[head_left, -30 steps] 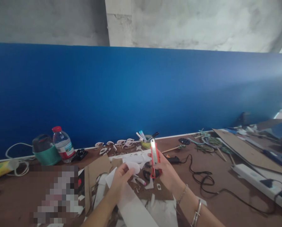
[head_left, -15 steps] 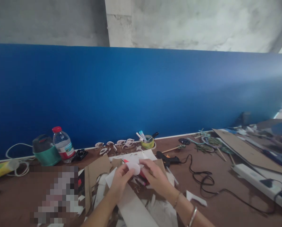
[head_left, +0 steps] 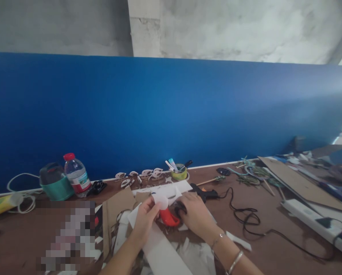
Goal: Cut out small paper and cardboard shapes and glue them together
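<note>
pale glare brightens the blue partition [head_left: 171, 110] at right; the brown tabletop [head_left: 276, 261] is dim, soft-focused, pixelated lower left.

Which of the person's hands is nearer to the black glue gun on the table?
The right. The right hand is just on the near side of the black glue gun; the left hand is farther off to its left, holding a white piece.

A brown table [head_left: 262, 248] bears a red-capped bottle [head_left: 77, 176], a black cord [head_left: 269, 230] and a white power strip [head_left: 308, 217].
</note>
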Demonstrator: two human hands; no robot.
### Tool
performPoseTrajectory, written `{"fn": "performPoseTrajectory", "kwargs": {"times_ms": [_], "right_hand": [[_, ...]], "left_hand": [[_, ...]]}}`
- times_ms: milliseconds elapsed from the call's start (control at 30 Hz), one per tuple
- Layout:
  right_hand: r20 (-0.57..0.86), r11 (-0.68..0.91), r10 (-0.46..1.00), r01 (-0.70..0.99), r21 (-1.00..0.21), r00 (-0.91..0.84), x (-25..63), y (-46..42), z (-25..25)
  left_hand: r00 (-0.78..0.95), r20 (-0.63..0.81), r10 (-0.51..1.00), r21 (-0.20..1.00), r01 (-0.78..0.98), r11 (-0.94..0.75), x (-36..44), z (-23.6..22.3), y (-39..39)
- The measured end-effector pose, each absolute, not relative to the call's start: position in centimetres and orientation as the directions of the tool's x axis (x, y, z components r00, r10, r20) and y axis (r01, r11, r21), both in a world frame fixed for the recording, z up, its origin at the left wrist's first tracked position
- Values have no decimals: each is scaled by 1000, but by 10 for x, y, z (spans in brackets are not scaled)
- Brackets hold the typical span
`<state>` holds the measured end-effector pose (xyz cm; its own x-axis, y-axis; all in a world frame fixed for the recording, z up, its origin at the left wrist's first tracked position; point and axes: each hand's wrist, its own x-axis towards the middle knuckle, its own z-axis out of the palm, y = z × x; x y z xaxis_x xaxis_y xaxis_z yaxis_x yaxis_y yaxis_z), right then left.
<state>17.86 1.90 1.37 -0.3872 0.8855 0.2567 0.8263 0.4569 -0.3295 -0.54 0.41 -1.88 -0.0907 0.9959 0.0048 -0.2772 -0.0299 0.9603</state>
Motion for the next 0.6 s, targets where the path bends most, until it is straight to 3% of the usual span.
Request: {"fn": "performPoseTrajectory", "kwargs": {"times_ms": [200, 467, 600], "right_hand": [[264, 437, 887, 874, -213, -379, 180, 20, 15], [87, 349, 937, 898, -267, -339, 189, 19, 25], [63, 330, 943, 906, -266, -325, 201, 18, 28]], "left_hand": [[-135, 48, 990, 955, -284, -85, -5, -20, 6], [-146, 57, 988, 930, -352, -106, -5, -18, 5], [-149, 40, 988, 914, -395, -96, -4, -15, 4]]}}
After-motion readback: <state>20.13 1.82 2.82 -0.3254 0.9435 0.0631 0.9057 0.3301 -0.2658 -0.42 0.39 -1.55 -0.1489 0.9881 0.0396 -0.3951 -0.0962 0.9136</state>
